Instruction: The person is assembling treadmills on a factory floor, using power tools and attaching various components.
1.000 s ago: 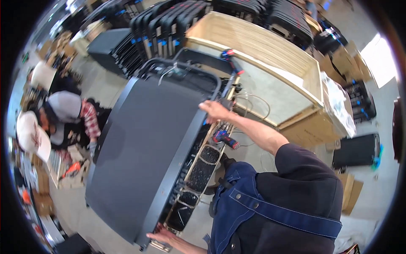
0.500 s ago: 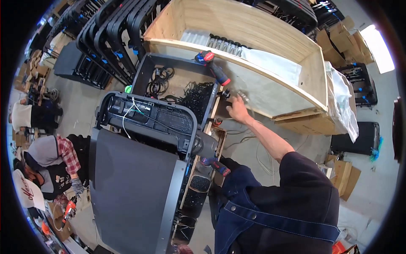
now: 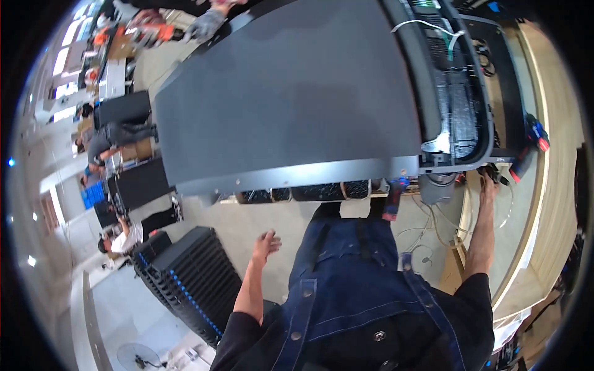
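Note:
My right hand point(image 3: 489, 185) is at the near right corner of the machine deck, beside the parts tray. Its fingers are curled at a small black part point(image 3: 500, 175), but I cannot make out what they hold. My left hand point(image 3: 266, 246) hangs in the air, empty, its fingers loosely apart. In front of me lies the deck point(image 3: 297, 93), a wide dark panel with a grey side rail point(image 3: 309, 174). Its open compartment point(image 3: 461, 117) at the right end shows wires and a white cable point(image 3: 427, 25). A red-and-blue cordless driver point(image 3: 529, 148) rests beyond my right hand.
A second cordless driver point(image 3: 392, 199) hangs below the rail. A wooden crate point(image 3: 537, 204) borders the right side. Stacked black frames point(image 3: 195, 272) stand at the lower left. At the upper left, a co-worker's gloved hand point(image 3: 207, 25) is near an orange power tool point(image 3: 158, 32).
My view has swung left, so the deck now lies crosswise ahead. My left hand has come into view. My right hand has closed in on the tray's corner, fingers now curled.

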A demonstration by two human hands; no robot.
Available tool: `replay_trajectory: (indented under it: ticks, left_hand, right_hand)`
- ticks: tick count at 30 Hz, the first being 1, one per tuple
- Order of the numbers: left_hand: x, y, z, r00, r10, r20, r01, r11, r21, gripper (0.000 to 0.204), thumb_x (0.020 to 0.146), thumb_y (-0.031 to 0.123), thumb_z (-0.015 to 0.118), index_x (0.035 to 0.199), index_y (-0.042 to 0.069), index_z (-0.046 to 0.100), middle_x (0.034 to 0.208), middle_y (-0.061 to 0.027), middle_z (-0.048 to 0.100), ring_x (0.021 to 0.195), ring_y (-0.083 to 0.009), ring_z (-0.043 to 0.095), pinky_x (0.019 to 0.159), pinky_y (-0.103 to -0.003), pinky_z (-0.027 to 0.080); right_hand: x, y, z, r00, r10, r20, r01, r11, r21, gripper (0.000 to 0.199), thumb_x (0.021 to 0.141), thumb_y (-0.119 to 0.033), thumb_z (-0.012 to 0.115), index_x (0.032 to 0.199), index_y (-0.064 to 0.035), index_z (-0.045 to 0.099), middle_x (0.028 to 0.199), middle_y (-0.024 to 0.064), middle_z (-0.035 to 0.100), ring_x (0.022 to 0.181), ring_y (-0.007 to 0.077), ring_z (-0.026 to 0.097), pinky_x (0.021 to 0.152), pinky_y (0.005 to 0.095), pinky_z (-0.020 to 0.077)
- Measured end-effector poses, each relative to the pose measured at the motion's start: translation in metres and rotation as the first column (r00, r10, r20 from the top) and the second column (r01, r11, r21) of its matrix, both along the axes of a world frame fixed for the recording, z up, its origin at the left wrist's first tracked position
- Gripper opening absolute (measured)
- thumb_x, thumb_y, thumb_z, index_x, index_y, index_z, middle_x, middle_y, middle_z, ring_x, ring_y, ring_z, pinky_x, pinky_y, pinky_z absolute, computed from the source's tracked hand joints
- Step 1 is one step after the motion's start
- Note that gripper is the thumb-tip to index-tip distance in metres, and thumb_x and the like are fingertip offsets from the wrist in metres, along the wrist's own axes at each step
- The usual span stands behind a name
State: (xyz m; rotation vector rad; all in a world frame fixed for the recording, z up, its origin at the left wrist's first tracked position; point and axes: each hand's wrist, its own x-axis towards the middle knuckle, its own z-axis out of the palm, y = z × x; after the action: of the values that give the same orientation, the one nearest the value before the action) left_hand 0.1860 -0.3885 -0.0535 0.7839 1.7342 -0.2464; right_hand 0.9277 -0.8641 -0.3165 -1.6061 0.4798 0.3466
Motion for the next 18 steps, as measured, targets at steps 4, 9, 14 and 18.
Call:
replay_trajectory:
  ticks: [4, 9, 14, 18]
  left_hand:
    - [-0.026, 0.013, -0.020, 0.997, 0.056, -0.055, -0.049, 0.990, 0.129, 0.043, 0.099, 0.042, 0.063, 0.123, 0.007, 0.061, 0.104, -0.0075, 0.071, 0.089, -0.0184, 0.071, 0.071, -0.029, 0.056]
    - [-0.048, 0.065, -0.094, 0.998, 0.015, -0.060, 0.008, 0.932, 0.363, 0.024, 0.096, 0.028, 0.065, 0.104, 0.006, 0.070, 0.089, -0.0040, 0.071, 0.077, -0.0134, 0.070, 0.061, -0.028, 0.054]
    - [-0.074, 0.128, -0.145, 0.838, -0.171, -0.518, 0.500, 0.620, 0.605, 0.012, 0.090, 0.015, 0.066, 0.095, 0.004, 0.070, 0.087, -0.0171, 0.072, 0.080, -0.0341, 0.070, 0.073, -0.047, 0.056]
    - [-0.095, 0.173, -0.174, 0.840, -0.125, -0.528, 0.516, 0.482, 0.708, 0.009, 0.088, 0.012, 0.066, 0.093, 0.006, 0.069, 0.088, -0.0177, 0.072, 0.087, -0.0416, 0.068, 0.074, -0.051, 0.054]
  right_hand:
    - [-0.060, 0.047, 0.065, 0.993, 0.043, -0.111, -0.043, 0.999, -0.001, 0.042, 0.082, -0.009, 0.085, 0.120, -0.0089, 0.067, 0.111, 0.0015, 0.069, 0.094, 0.0133, 0.065, 0.079, 0.0243, 0.0498]
    - [-0.111, -0.004, 0.184, 0.995, 0.049, 0.087, -0.035, 0.987, -0.158, 0.050, 0.083, -0.020, 0.087, 0.126, -0.0097, 0.063, 0.123, 0.0052, 0.066, 0.118, 0.0163, 0.058, 0.102, 0.0374, 0.0450]
    - [-0.209, -0.037, 0.307, 0.960, -0.146, 0.241, 0.173, 0.980, -0.097, 0.053, 0.089, -0.032, 0.081, 0.128, -0.0027, 0.060, 0.125, 0.0101, 0.065, 0.121, 0.0228, 0.059, 0.102, 0.0383, 0.0508]
    - [-0.287, -0.028, 0.362, 0.916, -0.277, 0.290, 0.231, 0.955, 0.185, 0.062, 0.094, -0.050, 0.069, 0.122, 0.0042, 0.062, 0.122, 0.0164, 0.067, 0.114, 0.0266, 0.064, 0.097, 0.0419, 0.0556]
